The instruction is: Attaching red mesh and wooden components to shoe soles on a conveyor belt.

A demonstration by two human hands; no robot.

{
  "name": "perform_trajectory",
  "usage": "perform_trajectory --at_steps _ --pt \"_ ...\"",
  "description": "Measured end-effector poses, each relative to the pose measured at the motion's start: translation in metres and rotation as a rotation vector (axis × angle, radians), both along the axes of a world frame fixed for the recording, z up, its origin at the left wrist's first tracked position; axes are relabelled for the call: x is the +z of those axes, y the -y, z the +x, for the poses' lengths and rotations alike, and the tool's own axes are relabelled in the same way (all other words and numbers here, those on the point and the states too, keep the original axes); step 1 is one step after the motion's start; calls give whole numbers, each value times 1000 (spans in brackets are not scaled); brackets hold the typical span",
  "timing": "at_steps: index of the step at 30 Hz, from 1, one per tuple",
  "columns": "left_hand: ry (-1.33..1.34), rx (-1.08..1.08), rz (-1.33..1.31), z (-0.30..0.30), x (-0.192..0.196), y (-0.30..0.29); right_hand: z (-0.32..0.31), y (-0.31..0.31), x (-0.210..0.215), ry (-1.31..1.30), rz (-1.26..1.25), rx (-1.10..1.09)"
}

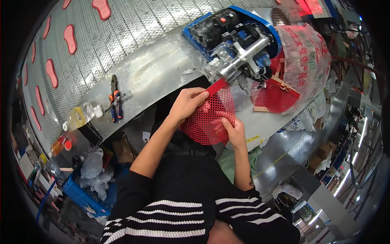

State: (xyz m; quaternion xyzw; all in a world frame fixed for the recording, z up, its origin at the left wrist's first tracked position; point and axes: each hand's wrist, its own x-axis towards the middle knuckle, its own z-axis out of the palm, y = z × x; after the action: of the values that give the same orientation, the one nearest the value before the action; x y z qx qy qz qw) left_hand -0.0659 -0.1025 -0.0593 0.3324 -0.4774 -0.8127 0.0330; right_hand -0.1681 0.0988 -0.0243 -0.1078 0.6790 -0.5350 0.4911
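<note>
A piece of red mesh (211,124) with a solid red strip (216,87) along its upper edge hangs between my hands. My left hand (189,102) pinches the strip near its lower end, and the strip's other end reaches the metal head of the machine (239,61). My right hand (235,129) grips the mesh's right side, its thumb on top and its other fingers behind, showing through the holes. Just right of the machine head lies more red mesh (274,95) with beige-edged strips.
Pink insoles (51,73) lie on a metal mesh conveyor (134,24) at the left. Pliers (115,99) and a bottle of yellow liquid (77,118) rest on the metal table (162,61). A clear printed bag (304,61) stands beyond the machine; a blue crate (83,195) holds plastic bags.
</note>
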Motion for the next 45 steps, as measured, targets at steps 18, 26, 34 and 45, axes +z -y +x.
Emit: perform_trajectory --at_steps 18,26,34,45 --pt "-19 359 0 2 1 34 -16 50 -12 -61 -6 -177" --pt "-144 511 319 34 -13 33 -26 59 -31 -44 -49 -237" --pt "-108 502 455 68 -16 -5 -24 43 -28 14 -109 -160" --pt "-361 631 866 51 -31 -74 -26 -3 -12 -34 -283 -66"
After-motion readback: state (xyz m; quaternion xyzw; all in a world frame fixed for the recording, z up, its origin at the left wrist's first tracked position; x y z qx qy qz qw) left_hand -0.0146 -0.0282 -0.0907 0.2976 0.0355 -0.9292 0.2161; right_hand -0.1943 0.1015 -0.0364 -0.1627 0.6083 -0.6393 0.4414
